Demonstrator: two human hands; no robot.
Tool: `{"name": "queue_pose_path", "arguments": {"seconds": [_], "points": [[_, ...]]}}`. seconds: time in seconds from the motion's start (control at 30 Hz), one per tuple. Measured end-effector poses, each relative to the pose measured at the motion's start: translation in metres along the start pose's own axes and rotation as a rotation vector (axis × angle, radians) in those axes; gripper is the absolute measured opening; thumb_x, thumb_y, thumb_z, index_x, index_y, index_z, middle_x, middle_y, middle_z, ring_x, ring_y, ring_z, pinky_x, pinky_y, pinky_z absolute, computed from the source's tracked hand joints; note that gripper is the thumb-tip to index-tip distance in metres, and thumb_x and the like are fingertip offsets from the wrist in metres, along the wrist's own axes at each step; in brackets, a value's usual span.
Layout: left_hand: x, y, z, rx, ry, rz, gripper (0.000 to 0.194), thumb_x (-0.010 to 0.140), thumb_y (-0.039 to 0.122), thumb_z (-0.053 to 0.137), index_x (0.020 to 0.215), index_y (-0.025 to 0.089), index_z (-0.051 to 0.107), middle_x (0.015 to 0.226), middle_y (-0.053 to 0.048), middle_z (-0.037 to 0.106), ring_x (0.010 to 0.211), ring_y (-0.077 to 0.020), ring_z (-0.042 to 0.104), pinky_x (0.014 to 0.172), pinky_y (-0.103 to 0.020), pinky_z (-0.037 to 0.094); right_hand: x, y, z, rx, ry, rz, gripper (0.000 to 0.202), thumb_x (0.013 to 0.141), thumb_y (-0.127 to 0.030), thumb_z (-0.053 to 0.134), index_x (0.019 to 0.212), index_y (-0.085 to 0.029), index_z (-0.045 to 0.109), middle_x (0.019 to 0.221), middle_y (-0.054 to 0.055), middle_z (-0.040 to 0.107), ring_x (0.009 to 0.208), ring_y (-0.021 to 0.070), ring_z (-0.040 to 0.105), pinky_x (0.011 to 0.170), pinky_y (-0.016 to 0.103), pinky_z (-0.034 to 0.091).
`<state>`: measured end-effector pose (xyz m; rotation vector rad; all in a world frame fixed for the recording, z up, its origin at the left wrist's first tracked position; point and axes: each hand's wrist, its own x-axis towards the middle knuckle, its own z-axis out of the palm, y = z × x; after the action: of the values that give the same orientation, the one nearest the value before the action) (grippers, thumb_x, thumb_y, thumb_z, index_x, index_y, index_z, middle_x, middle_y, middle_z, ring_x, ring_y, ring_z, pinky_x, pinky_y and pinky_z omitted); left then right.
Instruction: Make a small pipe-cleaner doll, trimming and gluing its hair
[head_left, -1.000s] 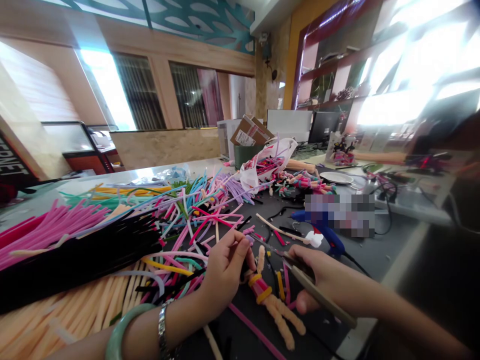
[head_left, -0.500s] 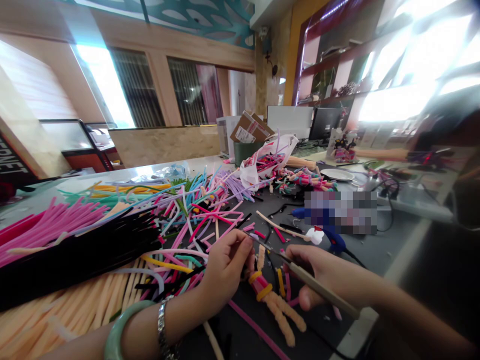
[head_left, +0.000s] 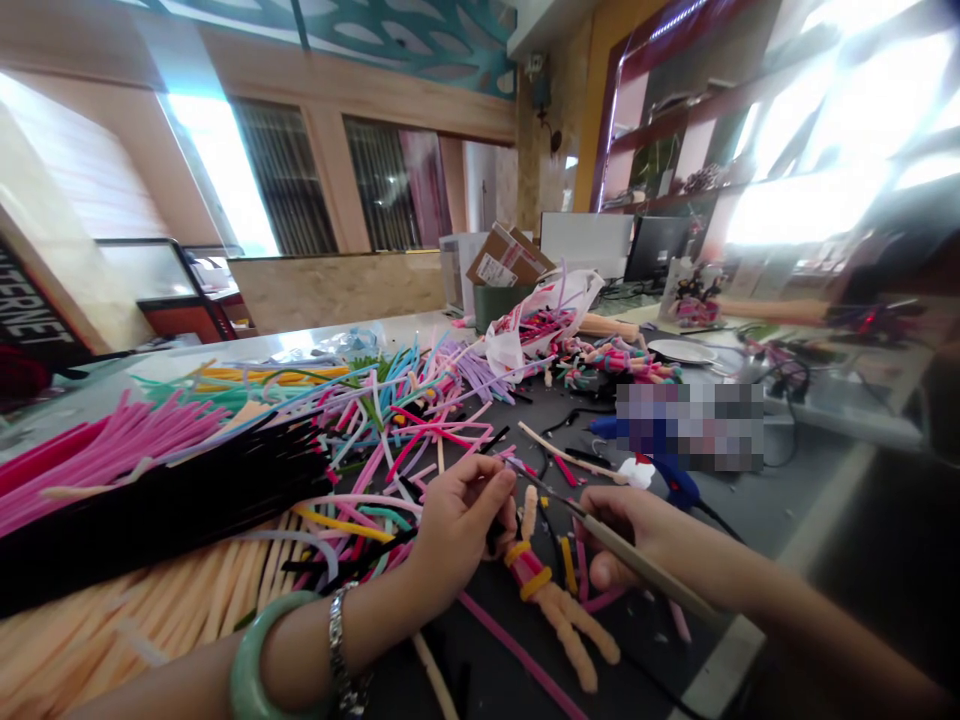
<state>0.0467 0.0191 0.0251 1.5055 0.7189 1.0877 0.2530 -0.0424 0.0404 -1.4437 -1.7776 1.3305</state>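
Peach chenille-stem figure (head_left: 559,610) lies on dark cluttered worktable (head_left: 750,510), left hand (head_left: 457,530) pinching it, right hand (head_left: 637,545) clenching metal pliers (head_left: 600,530).

A: The figure (head_left: 559,605) is fuzzy peach chenille, matt, with glossy yellow bands.
B: And the tool (head_left: 637,560) in the right hand (head_left: 637,535)?
A: Thin metal tip, smooth dull handle. The bangle (head_left: 259,655) looks like polished green stone, and the desk (head_left: 757,500) is dark and matt.
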Motion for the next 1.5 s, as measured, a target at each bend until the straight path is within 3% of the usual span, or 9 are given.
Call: {"name": "queue_pose_path", "arguments": {"seconds": [0.23, 0.5, 0.83, 1.23, 1.5], "points": [[0.002, 0.001, 0.001, -0.027, 0.002, -0.038, 0.026, 0.081, 0.042, 0.058, 0.077, 0.016, 0.052, 0.05, 0.004, 0.056, 0.037, -0.0082, 0.049, 0.034, -0.017, 0.036, 0.0, 0.0, 0.001, -0.108, 0.067, -0.004, 0.049, 0.063, -0.058, 0.073, 0.083, -0.017, 0.055, 0.075, 0.0, 0.058, 0.069, 0.0161, 0.053, 0.056, 0.023, 0.041], [0.001, 0.002, 0.0, -0.024, 0.001, -0.014, 0.022, 0.082, 0.037, 0.057, 0.076, 0.016, 0.054, 0.051, 0.004, 0.056, 0.04, -0.0066, 0.047, 0.035, -0.015, 0.035, 0.001, 0.003, -0.002, -0.075, 0.001, -0.037, 0.05, 0.062, -0.059, 0.073, 0.08, -0.017, 0.052, 0.069, -0.004, 0.05, 0.062, 0.0112, 0.042, 0.051, 0.021, 0.033], [-0.002, 0.004, 0.002, -0.053, -0.009, -0.012, 0.025, 0.08, 0.038, 0.061, 0.072, 0.015, 0.056, 0.049, 0.003, 0.055, 0.039, -0.008, 0.049, 0.036, -0.018, 0.038, -0.005, -0.01, -0.004, -0.195, 0.002, -0.031, 0.059, 0.058, -0.058, 0.076, 0.095, -0.017, 0.054, 0.096, 0.004, 0.059, 0.086, 0.0231, 0.052, 0.069, 0.029, 0.044], [-0.002, 0.005, 0.002, -0.034, -0.005, -0.002, 0.024, 0.081, 0.035, 0.061, 0.07, 0.015, 0.056, 0.049, 0.003, 0.055, 0.039, -0.0075, 0.048, 0.037, -0.017, 0.038, -0.004, -0.012, -0.005, -0.228, -0.016, -0.043, 0.056, 0.059, -0.054, 0.076, 0.094, -0.018, 0.051, 0.103, 0.007, 0.059, 0.094, 0.0272, 0.053, 0.077, 0.033, 0.044], [-0.002, 0.005, 0.002, -0.033, -0.003, 0.001, 0.024, 0.081, 0.034, 0.061, 0.07, 0.014, 0.056, 0.049, 0.003, 0.055, 0.039, -0.0073, 0.048, 0.038, -0.017, 0.039, -0.002, -0.013, -0.004, -0.231, 0.001, -0.059, 0.059, 0.059, -0.061, 0.074, 0.093, -0.017, 0.051, 0.097, 0.005, 0.059, 0.091, 0.0261, 0.053, 0.079, 0.034, 0.043]]}}
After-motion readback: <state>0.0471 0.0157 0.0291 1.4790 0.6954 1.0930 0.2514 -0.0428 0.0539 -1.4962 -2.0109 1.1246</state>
